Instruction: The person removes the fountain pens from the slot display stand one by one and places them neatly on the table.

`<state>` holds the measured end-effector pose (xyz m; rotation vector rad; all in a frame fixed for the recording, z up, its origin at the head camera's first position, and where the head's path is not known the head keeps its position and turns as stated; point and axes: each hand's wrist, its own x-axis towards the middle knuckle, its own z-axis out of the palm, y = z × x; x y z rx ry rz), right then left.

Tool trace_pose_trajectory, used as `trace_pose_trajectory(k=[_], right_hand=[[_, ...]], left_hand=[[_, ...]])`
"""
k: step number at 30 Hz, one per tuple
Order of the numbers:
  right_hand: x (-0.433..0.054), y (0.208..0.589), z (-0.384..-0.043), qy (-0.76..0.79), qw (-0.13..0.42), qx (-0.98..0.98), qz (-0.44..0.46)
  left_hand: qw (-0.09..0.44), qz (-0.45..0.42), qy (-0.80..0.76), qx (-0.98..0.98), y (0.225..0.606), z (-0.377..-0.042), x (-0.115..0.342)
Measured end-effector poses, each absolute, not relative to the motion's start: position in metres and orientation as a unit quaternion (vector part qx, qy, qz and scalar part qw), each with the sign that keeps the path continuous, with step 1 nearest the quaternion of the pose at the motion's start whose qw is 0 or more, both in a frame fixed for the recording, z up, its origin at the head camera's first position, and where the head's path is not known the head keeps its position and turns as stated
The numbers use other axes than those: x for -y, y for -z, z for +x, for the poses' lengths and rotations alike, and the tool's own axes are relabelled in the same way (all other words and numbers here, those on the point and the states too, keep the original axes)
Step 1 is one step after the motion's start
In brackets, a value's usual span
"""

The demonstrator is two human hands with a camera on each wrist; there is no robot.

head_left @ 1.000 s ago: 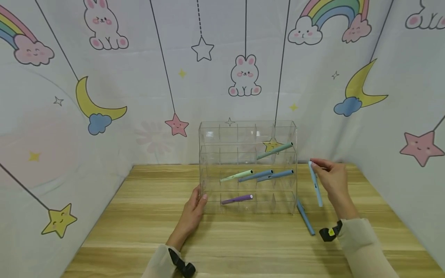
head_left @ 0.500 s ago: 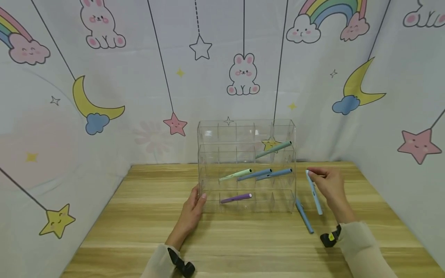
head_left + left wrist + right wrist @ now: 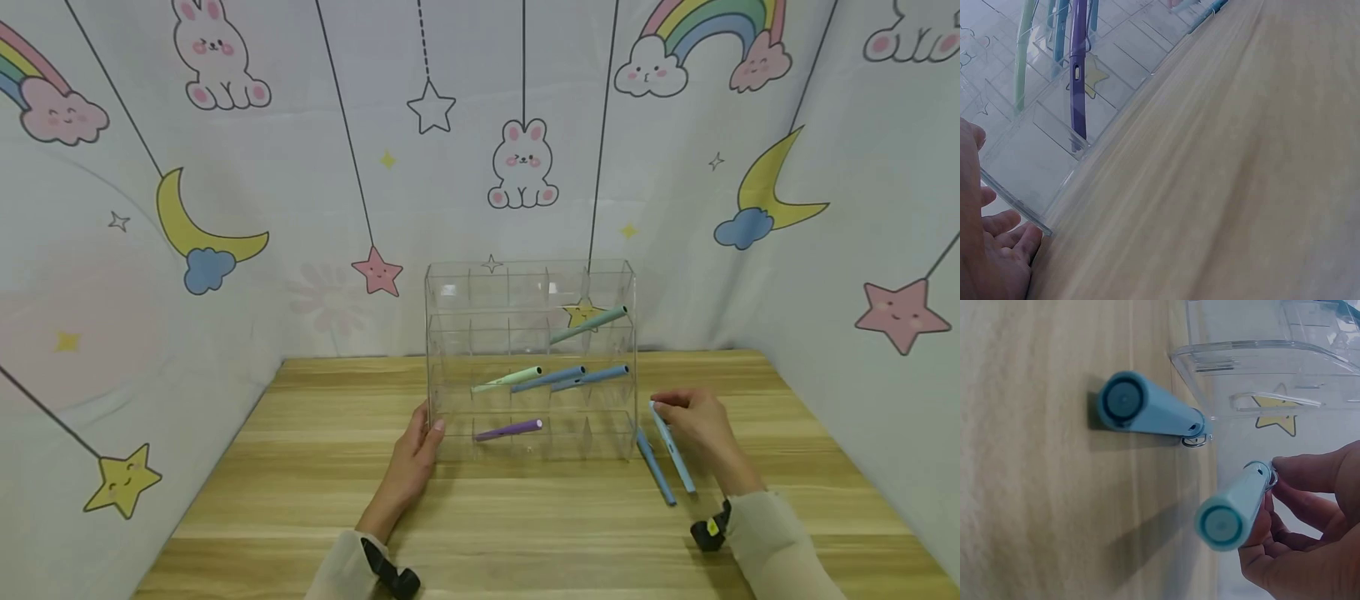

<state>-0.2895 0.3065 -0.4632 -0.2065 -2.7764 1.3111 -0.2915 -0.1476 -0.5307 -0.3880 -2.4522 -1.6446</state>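
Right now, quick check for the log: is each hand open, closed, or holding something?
Left hand: holding the clear rack at its left end.
Right hand: closed, pinching the light blue pen near its upper end.

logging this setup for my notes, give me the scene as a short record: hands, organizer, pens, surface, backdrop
left hand: holds the left end of the clear compartment organizer
right hand: pinches a light blue pen by one end
organizer contents: grey-green pen highest; light green pen, left blue pen and right blue pen below; purple pen lowest
loose blue pen: beside the organizer's right end
surface: wood-grain table
backdrop: white, cartoon-printed
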Motion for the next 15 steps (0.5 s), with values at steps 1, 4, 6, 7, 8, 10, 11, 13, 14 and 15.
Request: trace_pose_trajectory(k=[1,4,6,7,8,10,11,13,14,15], right_hand=[[-0.306,0.464,-0.290,-0.425,0.030,0.902,-0.065],[-0.306,0.467,-0.289,-0.421,0.025,0.904,-0.067],[-0.306,0.468,-0.290,-0.420,0.022,0.905,-0.066],[-0.306,0.469,-0.290,-0.419,0.020,0.905,-0.066],[-0.306,0.470,-0.290,-0.418,0.018,0.906,-0.066],[-0.306,0.472,-0.291,-0.418,0.016,0.906,-0.061],[-0.306,0.473,-0.291,-0.419,0.015,0.906,-0.059],[-0.307,0.475,-0.292,-0.421,0.015,0.905,-0.058],[-0.307,0.476,-0.293,-0.422,0.015,0.905,-0.059],[-0.307,0.477,-0.293,-0.423,0.015,0.904,-0.060]], left_hand=[[0.082,-0.130,0.550,0.821,0.531,-0.291,0.147],[0.078,-0.130,0.551,0.821,0.531,-0.291,0.147],[0.076,-0.130,0.552,0.820,0.531,-0.291,0.147],[0.076,-0.131,0.552,0.820,0.531,-0.291,0.147],[0.075,-0.131,0.553,0.820,0.530,-0.291,0.147],[0.077,-0.134,0.554,0.818,0.530,-0.291,0.147],[0.078,-0.134,0.556,0.817,0.530,-0.291,0.147],[0.079,-0.136,0.558,0.815,0.530,-0.291,0.147],[0.079,-0.136,0.558,0.815,0.530,-0.291,0.147],[0.080,-0.136,0.558,0.815,0.530,-0.291,0.147]])
